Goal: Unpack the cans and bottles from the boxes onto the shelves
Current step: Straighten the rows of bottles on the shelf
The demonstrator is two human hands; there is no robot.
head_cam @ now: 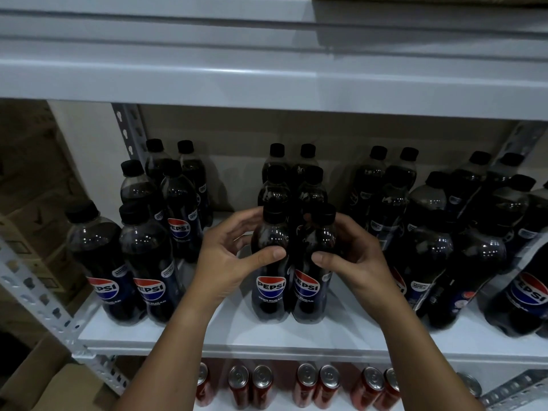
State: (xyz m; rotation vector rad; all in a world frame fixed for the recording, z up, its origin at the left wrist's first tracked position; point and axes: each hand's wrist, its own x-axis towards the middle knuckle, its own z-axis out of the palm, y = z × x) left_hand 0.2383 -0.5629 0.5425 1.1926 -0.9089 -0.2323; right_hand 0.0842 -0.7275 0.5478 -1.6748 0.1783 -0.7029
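Left hand (225, 256) and right hand (353, 256) each grasp an upright Pepsi bottle (269, 262), side by side near the shelf (207, 336) front edge.

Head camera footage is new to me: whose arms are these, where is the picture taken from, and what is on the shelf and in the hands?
The single picture comes from a camera worn on a person's head, looking down at their own bare arms. The left hand grips the left front bottle; the right hand grips the right front bottle. Both bottles stand upright on the white shelf, among rows of similar dark cola bottles. Red cans sit on the shelf below.
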